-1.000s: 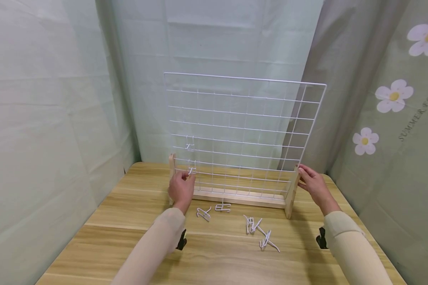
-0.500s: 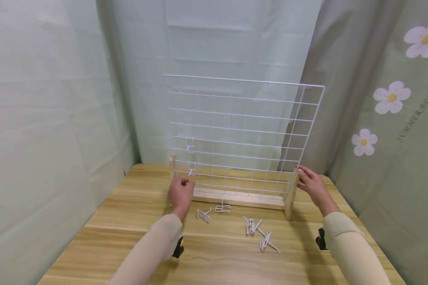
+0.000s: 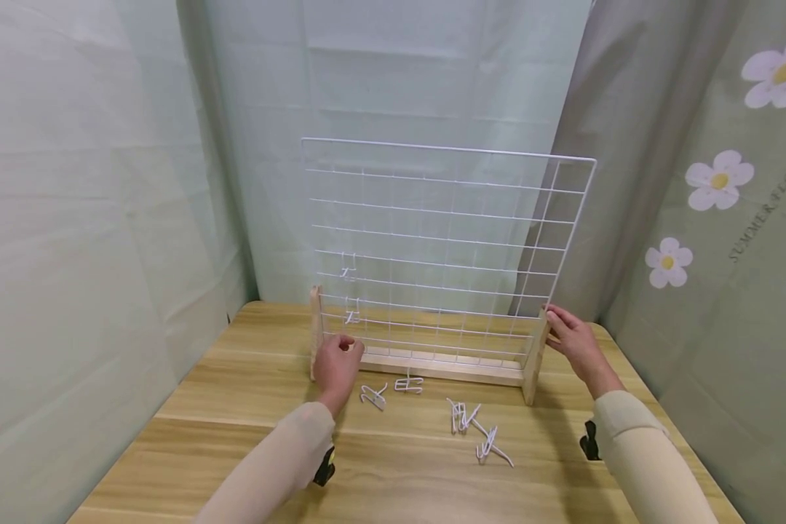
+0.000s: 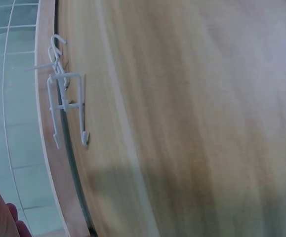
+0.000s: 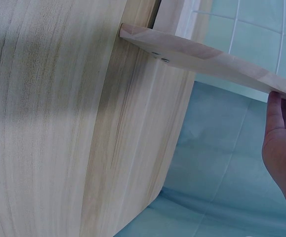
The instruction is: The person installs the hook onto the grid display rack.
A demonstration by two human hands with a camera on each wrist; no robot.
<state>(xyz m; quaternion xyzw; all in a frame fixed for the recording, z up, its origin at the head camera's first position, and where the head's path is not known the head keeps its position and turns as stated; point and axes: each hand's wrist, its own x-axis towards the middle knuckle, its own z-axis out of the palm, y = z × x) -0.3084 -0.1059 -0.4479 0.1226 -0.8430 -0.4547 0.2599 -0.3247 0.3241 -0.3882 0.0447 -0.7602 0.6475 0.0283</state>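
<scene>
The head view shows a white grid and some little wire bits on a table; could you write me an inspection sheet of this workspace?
Surface: wooden table, light grain, bare patches in front.
Job's things: white wire grid panel upright in a wooden base; two white hooks hang on its lower left wires.
Clutter: loose white hooks lie on the table before the base.
Hands: left hand fingers curled, just in front of the grid's lower left, whether it holds anything cannot be told; right hand holds the right wooden upright.
Cables: nothing seen.
Surroundings: pale green cloth backdrop; flower-print curtain at right.
</scene>
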